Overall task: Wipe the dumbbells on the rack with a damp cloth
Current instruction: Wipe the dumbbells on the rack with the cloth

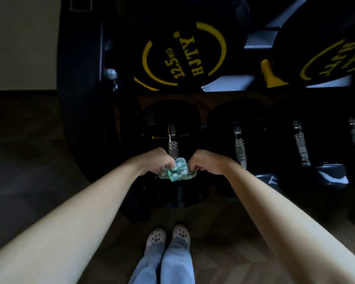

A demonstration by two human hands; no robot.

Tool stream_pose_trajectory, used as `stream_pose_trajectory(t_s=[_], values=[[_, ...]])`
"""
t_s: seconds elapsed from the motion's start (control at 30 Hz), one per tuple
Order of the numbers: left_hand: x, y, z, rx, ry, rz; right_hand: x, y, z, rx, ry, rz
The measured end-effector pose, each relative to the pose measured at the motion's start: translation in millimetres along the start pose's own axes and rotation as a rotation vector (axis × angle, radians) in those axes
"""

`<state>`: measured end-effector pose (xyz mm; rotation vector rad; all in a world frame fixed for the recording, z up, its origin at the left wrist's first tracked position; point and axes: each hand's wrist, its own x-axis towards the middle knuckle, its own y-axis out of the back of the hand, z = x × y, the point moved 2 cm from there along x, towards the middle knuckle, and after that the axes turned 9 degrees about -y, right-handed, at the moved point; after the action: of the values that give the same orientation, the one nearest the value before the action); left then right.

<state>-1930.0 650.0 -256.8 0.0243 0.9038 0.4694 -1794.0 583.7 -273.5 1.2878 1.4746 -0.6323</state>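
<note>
Currently both hands meet at the left end of the rack's [80, 95] lower tier, over the first dumbbell [169, 114] there. The left hand [155, 162] and the right hand [208, 162] each have their fingers curled tight into one end of a green-and-white cloth [177, 171], which is bunched between them across the near part of the dumbbell's metal handle [172, 145]. The ridged far stretch of the handle shows bare above the cloth, running up to the black far head; the near head sits in shadow below the hands. Just to the right on the same tier lies a neighbouring dumbbell [239, 144], with more handles beyond it toward the right edge. On the upper tier, a black dumbbell head [184, 56] with yellow lettering reads 12.5 KG and HJTY, and a second yellow-marked head [332, 60] sits near the tier's right end. Below, pale perforated clogs [157, 237] and light blue trousers [172, 267] stand on a wooden floor [234, 242].
</note>
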Motion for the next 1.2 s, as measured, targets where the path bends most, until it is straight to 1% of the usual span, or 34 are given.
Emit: stream_pose_trajectory(t_s=[0.07, 0.17, 0.27, 0.33, 0.43, 0.5, 0.57, 0.63, 0.7, 0.77, 0.83, 0.87, 0.9, 0.93, 1.0, 1.03, 1.07, 1.1, 1.13, 1.2], values=[[-11.0, 3.1, 4.4, -0.098, -0.027, -0.005, -16.5, 7.9, 2.2, 0.181, 0.008, 0.002], [-25.0, -1.1, 10.4, -0.317, -0.066, 0.011, -41.5, 21.7, 7.9, 0.556, 0.043, 0.006], [-35.5, -8.3, 23.0, -0.527, -0.11, 0.053, -63.2, 32.8, 15.4, 0.86, 0.055, -0.08], [-41.2, -10.7, 31.8, -0.536, -0.152, 0.057, -73.0, 39.3, 20.0, 1.002, 0.069, -0.094], [-48.0, -14.1, 40.4, -0.438, -0.197, 0.085, -84.9, 47.5, 25.8, 1.103, 0.126, -0.066], [-47.8, -16.9, 43.8, -0.337, -0.209, 0.163, -88.3, 51.0, 30.1, 1.073, 0.172, -0.036], [-44.8, -20.7, 45.1, -0.24, -0.212, 0.276, -89.9, 52.1, 34.7, 0.969, 0.226, -0.01], [-38.4, -23.4, 42.2, -0.215, -0.193, 0.376, -89.4, 50.4, 37.4, 0.883, 0.258, 0.033], [-33.5, -27.9, 38.5, -0.249, -0.153, 0.392, -87.8, 47.8, 39.4, 0.912, 0.281, 0.094], [-32.6, -34.6, 38.9, -0.393, -0.13, 0.354, -86.4, 43.8, 38.7, 1.035, 0.327, 0.107], [-38.2, -42.3, 42.3, -0.611, -0.07, 0.329, -86.3, 38.9, 37.0, 1.173, 0.368, 0.073], [-42.3, -45.4, 45.0, -0.71, -0.038, 0.314, -87.0, 36.2, 35.6, 1.189, 0.38, 0.056], [-45.1, -47.9, 46.7, -0.798, -0.014, 0.28, -87.7, 32.6, 34.9, 1.15, 0.393, 0.049], [-47.1, -49.5, 48.1, -0.874, 0.001, 0.219, -87.6, 28.3, 35.0, 1.04, 0.4, 0.07], [-47.8, -51.3, 49.1, -0.923, -0.014, 0.088, -86.7, 20.6, 35.4, 0.651, 0.408, 0.182], [-47.8, -52.4, 49.3, -0.902, -0.033, 0.066, -84.3, 18.0, 35.7, 0.431, 0.428, 0.246], [-48.5, -54.0, 48.9, -0.872, -0.048, 0.08, -82.7, 15.3, 35.1, 0.243, 0.461, 0.292], [-48.6, -55.4, 47.7, -0.856, -0.055, 0.116, -82.4, 13.8, 34.1, 0.149, 0.49, 0.32], [-48.3, -56.3, 45.9, -0.849, -0.056, 0.161, -84.2, 14.6, 33.6, 0.179, 0.5, 0.317], [-46.9, -56.5, 42.3, -0.838, -0.064, 0.182, -89.5, 22.0, 33.9, 0.509, 0.461, 0.265]])
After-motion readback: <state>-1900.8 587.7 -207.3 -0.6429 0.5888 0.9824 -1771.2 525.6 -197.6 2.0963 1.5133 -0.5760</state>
